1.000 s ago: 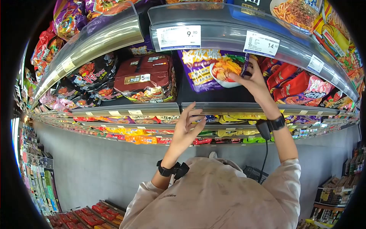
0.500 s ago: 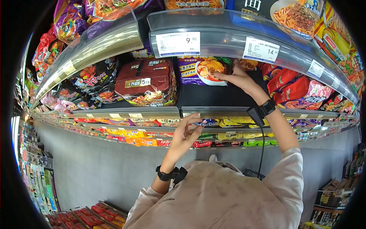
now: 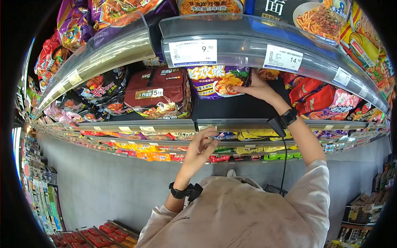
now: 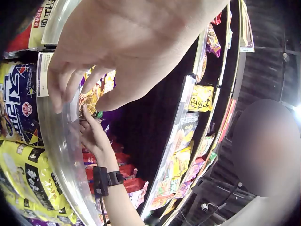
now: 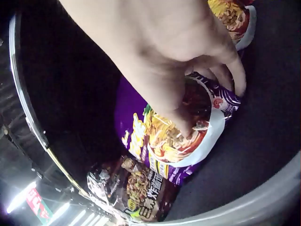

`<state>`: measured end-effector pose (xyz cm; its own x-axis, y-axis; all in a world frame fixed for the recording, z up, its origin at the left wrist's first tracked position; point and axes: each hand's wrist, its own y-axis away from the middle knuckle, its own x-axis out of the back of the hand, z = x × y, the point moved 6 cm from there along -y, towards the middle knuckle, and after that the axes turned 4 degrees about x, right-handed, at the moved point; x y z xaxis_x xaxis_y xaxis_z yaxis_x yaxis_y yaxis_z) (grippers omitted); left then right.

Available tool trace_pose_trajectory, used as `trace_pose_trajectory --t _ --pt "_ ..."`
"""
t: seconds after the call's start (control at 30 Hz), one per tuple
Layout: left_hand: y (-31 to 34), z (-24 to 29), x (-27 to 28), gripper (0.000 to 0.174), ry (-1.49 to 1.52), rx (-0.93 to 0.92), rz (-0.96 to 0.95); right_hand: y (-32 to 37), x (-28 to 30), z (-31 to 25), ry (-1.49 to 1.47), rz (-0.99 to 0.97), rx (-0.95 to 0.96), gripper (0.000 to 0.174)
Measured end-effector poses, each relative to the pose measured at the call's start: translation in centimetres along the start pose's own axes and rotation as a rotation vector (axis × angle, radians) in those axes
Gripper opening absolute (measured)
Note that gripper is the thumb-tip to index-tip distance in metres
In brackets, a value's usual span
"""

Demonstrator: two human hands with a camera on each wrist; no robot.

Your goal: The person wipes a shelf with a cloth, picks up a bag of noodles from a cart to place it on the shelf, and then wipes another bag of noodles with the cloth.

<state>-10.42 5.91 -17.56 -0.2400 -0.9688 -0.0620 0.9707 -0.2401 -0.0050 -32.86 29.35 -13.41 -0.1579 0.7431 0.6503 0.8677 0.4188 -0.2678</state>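
Note:
A purple noodle bag (image 3: 209, 78) with a bowl picture on its front stands on the dark shelf, leaning back. My right hand (image 3: 264, 90) grips its right side; in the right wrist view the thumb lies across the bowl picture of the bag (image 5: 124, 110) and the fingers curl round the edge. Behind that hand, part of another bag with a noodle picture (image 3: 269, 74) shows. My left hand (image 3: 198, 151) hangs in front of the shelf's front edge, fingers loosely curled, holding nothing. The left wrist view shows the left hand (image 4: 127, 47) large in front of the shelf.
Left of the purple bag sits a dark red noodle multipack (image 3: 159, 93). Red noodle bags (image 3: 316, 97) lie to the right. A clear shelf lip (image 3: 240, 39) with price tags overhangs from above, and the shelf's front edge (image 3: 273, 124) runs below.
The purple bag has gone deeper into the shelf with my right hand, then tipped so its front shows more, a little to the left. My left hand has dropped slightly, its fingers more curled.

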Motion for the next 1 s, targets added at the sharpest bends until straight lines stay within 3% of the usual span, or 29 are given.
trace_pose_trajectory --t 0.2,0.3,0.43,0.57,0.63,0.73,0.87,0.93,1.0 --pt "0.1 -0.4 0.4 0.046 0.085 -0.003 0.019 -0.3 -0.2 -1.8 0.163 0.017 0.029 0.101" --pt "0.3 -0.2 0.4 0.050 0.038 0.005 0.015 -0.8 -0.1 -0.8 0.176 -0.042 -0.116 0.111" --pt "0.5 -0.2 0.5 0.050 0.021 -0.028 -0.005 -0.4 0.3 -1.9 0.116 -0.060 -0.009 0.108" --pt "0.5 -0.6 0.6 0.047 0.053 0.018 -0.002 1.1 1.0 -3.1 0.075 -0.019 -0.046 0.093" --pt "0.5 -0.6 0.5 0.048 0.052 0.018 -0.013 2.0 1.8 -3.9 0.131 -0.036 -0.208 0.079" --pt "0.6 -0.5 0.5 0.047 0.038 0.005 -0.031 2.0 2.1 -1.9 0.184 -0.042 -0.281 0.070" --pt "0.9 -0.6 0.7 0.047 0.046 0.016 -0.025 3.1 2.4 -2.0 0.125 -0.023 -0.225 0.053" --pt "1.1 -0.8 0.9 0.046 0.060 0.026 -0.028 3.5 1.7 -3.3 -0.216 -0.044 -0.061 0.042" --pt "1.4 -1.2 1.0 0.046 0.073 0.033 -0.040 3.5 1.7 -4.2 -0.208 -0.049 -0.055 0.038"
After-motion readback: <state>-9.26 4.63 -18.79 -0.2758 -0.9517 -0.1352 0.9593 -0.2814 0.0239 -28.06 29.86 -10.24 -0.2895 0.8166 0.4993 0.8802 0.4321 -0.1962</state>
